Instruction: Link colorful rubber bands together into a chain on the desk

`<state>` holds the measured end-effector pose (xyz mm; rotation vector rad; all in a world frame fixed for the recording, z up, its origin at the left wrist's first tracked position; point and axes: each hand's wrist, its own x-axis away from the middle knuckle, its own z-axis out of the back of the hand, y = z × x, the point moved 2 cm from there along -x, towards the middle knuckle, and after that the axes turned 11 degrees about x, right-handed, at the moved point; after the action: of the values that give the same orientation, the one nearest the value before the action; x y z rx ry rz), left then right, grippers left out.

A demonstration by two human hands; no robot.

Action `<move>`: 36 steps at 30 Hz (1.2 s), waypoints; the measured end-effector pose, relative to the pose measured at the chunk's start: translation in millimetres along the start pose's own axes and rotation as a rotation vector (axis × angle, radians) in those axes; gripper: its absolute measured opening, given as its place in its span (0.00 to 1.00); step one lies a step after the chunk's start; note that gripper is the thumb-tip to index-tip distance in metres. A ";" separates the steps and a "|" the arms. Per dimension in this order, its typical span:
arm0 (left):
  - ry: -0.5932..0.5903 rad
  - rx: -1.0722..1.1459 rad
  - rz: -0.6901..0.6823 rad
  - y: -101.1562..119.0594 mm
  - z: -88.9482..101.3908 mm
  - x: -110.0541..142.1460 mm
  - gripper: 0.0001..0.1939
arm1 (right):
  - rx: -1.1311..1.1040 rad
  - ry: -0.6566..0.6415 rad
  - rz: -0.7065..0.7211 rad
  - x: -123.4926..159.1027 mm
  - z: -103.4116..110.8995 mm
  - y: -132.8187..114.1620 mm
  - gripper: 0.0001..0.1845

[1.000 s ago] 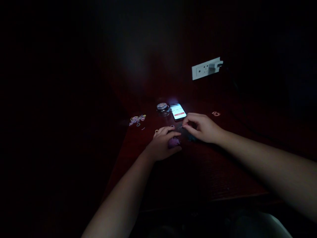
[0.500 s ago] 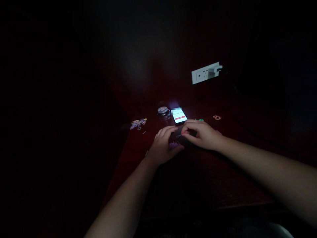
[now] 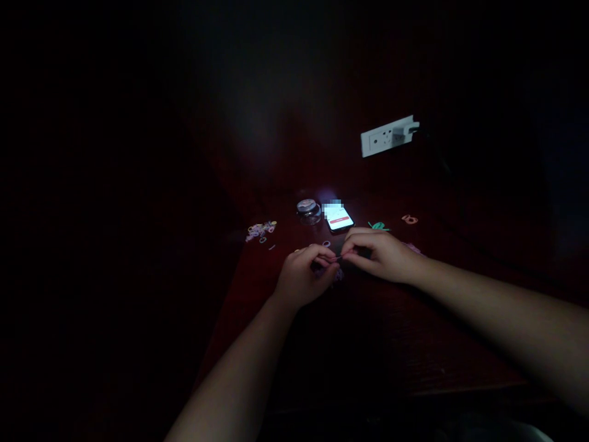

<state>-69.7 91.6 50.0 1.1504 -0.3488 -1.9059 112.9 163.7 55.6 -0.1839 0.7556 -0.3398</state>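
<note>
The scene is very dark. My left hand [image 3: 304, 276] rests on a dark red wooden table [image 3: 391, 344] with its fingers curled in a pinch around something small that I cannot make out; a purple clump [image 3: 338, 275] peeks out beside it. My right hand [image 3: 380, 253] is closed in a pinch on a thin short tool, whose tip meets the left fingertips. Both hands touch at the fingertips, just in front of a lit phone [image 3: 339, 217].
A small round clear container [image 3: 308, 208] stands left of the phone. A pile of tiny coloured rings [image 3: 261, 230] lies at the left. A green piece [image 3: 378, 226] and an orange piece [image 3: 409, 219] lie at the right. A white wall socket [image 3: 389, 135] holds a plug.
My left hand has lifted off the purple clump and curled into a pinch. My right hand has brought the thin tool's tip to the left fingertips. The view has shifted slightly.
</note>
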 end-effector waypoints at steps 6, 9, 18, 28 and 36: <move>0.008 -0.040 0.020 -0.6 0.8 -0.5 0.03 | -0.021 -0.006 0.009 0.0 1.2 -2.0 0.06; -0.002 -0.034 0.027 -1.5 0.4 -0.6 0.04 | -0.022 0.001 0.015 0.1 1.2 -2.2 0.06; -0.006 -0.050 0.032 -3.4 0.3 -0.1 0.04 | -0.028 0.003 0.016 0.0 1.8 -2.4 0.04; -0.005 -0.057 0.034 -3.8 0.7 -0.7 0.03 | -0.019 0.015 -0.010 -0.6 0.5 -2.6 0.05; -0.018 -0.026 0.024 -2.1 0.8 -1.1 0.05 | -0.047 -0.005 -0.026 0.2 1.3 -3.4 0.07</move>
<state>-71.2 93.6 49.8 1.1078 -0.3451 -1.8952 113.1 160.6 57.4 -0.2388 0.7572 -0.3463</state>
